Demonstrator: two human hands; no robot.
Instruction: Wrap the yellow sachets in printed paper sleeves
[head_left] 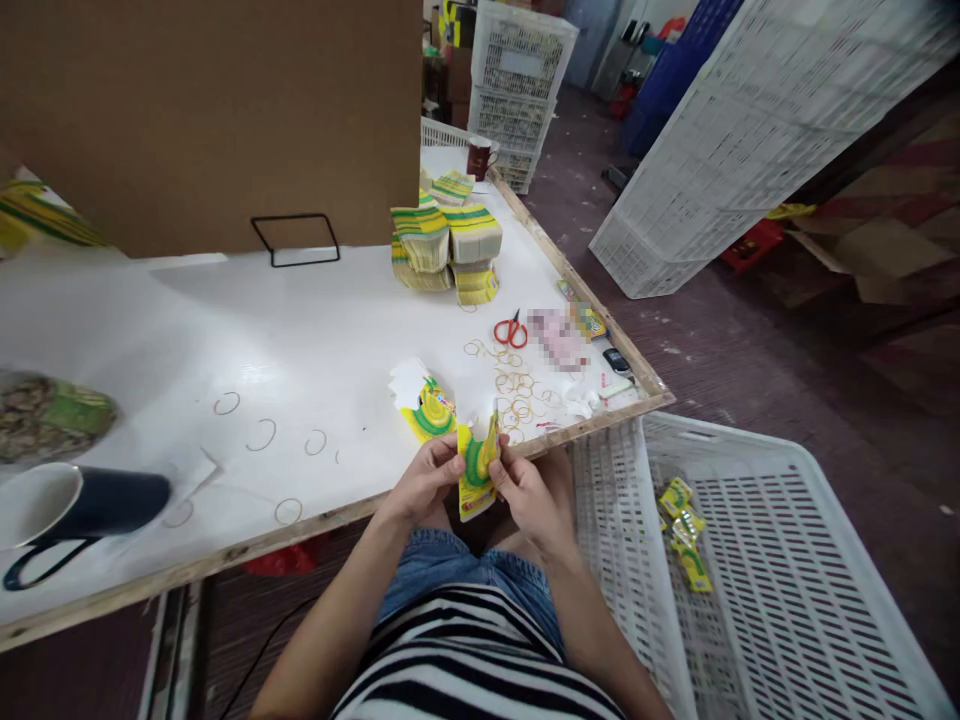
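A yellow and green printed card packet is held upright at the table's front edge, partly folded. My left hand pinches its left side between thumb and fingers. On its right side, my right hand grips it with the thumb in front; the fingers behind are partly hidden. Just beyond my left hand lies a fanned pile of similar yellow cards. Loose rubber bands are scattered on the white table to the right, near red-handled scissors.
Bundled card stacks stand by a large cardboard box. A dark mug and a bag of dried pieces are at left. On my right, a white crate holds several yellow packets. Stacked crates rise beyond.
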